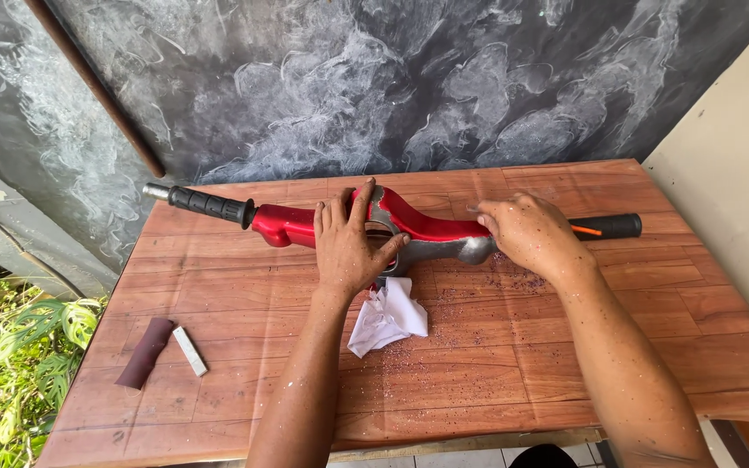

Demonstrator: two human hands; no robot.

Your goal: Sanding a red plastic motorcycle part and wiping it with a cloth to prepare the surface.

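A red motorcycle handlebar cover point(431, 227) with black grips lies across the far half of a wooden table point(496, 364). My left hand point(350, 243) presses flat on its middle, fingers spread over the red shell and the grey opening. My right hand point(532, 234) rests on the right part of the cover, pinching a thin pointed tool whose tip shows near the red surface. A crumpled white cloth point(387, 316) lies just below my left hand. Fine pinkish dust is scattered on the table around it.
A dark maroon strip of sandpaper point(145, 351) and a small white block point(190, 350) lie at the table's left front. A dark mottled wall stands behind, a cream wall at right, and green plants beyond the left edge.
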